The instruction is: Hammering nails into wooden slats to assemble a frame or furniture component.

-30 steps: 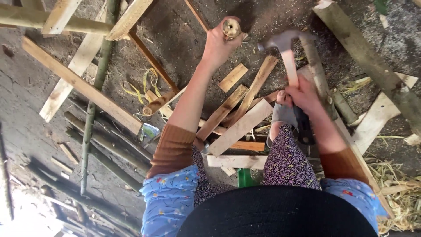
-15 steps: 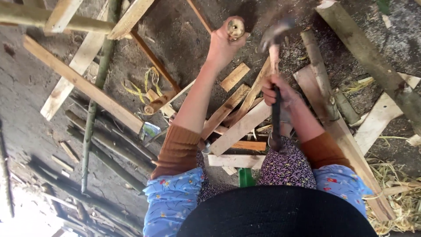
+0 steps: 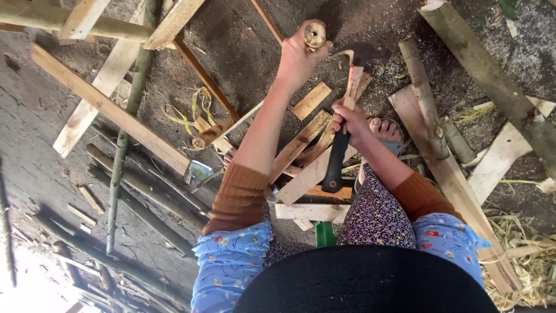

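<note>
bamboo stick (image 3: 314, 36) stands upright in the left hand (image 3: 298, 57), fingers wrapped tight around it. right hand (image 3: 349, 123) grips a dark-handled hatchet (image 3: 346, 124), its blade (probably) touching the stick's side. split wood slats (image 3: 306, 152) lie on the dirt floor (image 3: 243, 52) below.

The bamboo stick (image 3: 314, 36) shows a pale, fibrous cut end. The hatchet (image 3: 345, 110) has a dull grey metal head, a bare wooden shaft and a black matt grip. The planks (image 3: 107, 107) are rough-sawn pale wood; the ground (image 3: 243, 52) is dusty earth. The sleeves (image 3: 240, 200) are ribbed knit cloth.
</note>
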